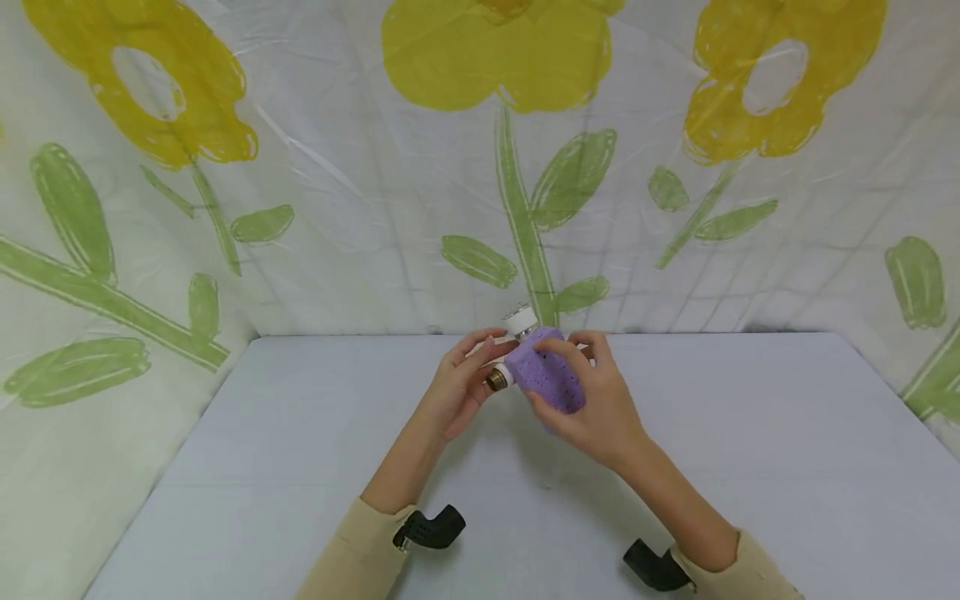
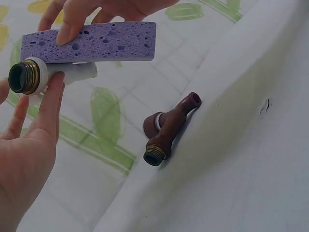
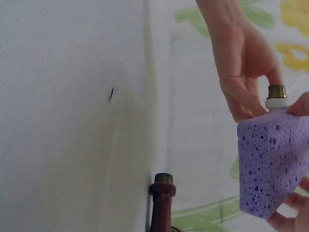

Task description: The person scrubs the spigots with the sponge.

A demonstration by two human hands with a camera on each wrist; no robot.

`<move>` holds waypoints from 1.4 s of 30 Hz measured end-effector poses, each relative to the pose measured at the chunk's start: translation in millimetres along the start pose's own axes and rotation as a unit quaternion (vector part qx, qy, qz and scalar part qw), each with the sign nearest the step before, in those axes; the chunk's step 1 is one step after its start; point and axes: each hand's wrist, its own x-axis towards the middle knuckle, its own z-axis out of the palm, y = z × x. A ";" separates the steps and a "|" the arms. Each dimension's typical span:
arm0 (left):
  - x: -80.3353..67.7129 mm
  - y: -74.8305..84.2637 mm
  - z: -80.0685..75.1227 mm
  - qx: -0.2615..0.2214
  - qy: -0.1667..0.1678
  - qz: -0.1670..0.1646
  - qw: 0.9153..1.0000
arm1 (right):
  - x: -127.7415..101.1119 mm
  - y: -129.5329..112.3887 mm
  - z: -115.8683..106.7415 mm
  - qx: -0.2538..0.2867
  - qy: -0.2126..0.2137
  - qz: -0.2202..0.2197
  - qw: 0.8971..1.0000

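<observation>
The left hand (image 1: 457, 385) holds a white tap fitting (image 2: 58, 72) with a brass threaded end (image 2: 21, 77) up off the desk (image 1: 750, 467), its grip clamped on the white body — fingers curled round it from one side, so the brass mouth stays uncovered and points outward. Held this way, the fitting is steady and open to the purple sponge (image 1: 546, 377), which the right hand (image 1: 600, 400) pinches between thumb and fingers and lays flat along the fitting's body; that grip too is closed, on the sponge. In the left wrist view the sponge lies lengthwise on top of the white part, touching it, with a fingertip pressing down on its upper face — a hold that seems meant to keep the broad porous face against the plastic. Both things are in the air near the far edge of the desk, close to the flower-printed backdrop (image 1: 300, 208). A second tap, brown with its own brass thread (image 2: 166, 130), lies on the desk right at the foot of the backdrop, apart from both hands and untouched. Beige sleeves (image 1: 352, 558) cover the forearms.
</observation>
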 end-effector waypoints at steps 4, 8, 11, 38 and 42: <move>0.8 4.1 -0.2 0.017 0.006 -0.009 1.000 | 1.0 -1.1 -2.6 0.014 -0.021 -0.008 1.000; 0.0 8.4 -2.2 0.048 -0.004 -0.012 0.999 | 0.7 -0.7 -4.4 0.028 -0.047 -0.014 0.998; 0.1 10.2 -4.4 0.076 -0.018 -0.012 0.997 | -0.2 0.1 -4.2 0.032 -0.059 -0.024 0.997; 1.0 9.0 -8.4 0.124 -0.032 0.030 0.991 | -0.1 -6.8 -6.7 0.066 -0.093 -0.012 0.993; 1.4 9.4 -7.7 0.124 -0.018 0.031 0.992 | 0.7 -7.1 -8.2 0.059 -0.103 -0.009 0.993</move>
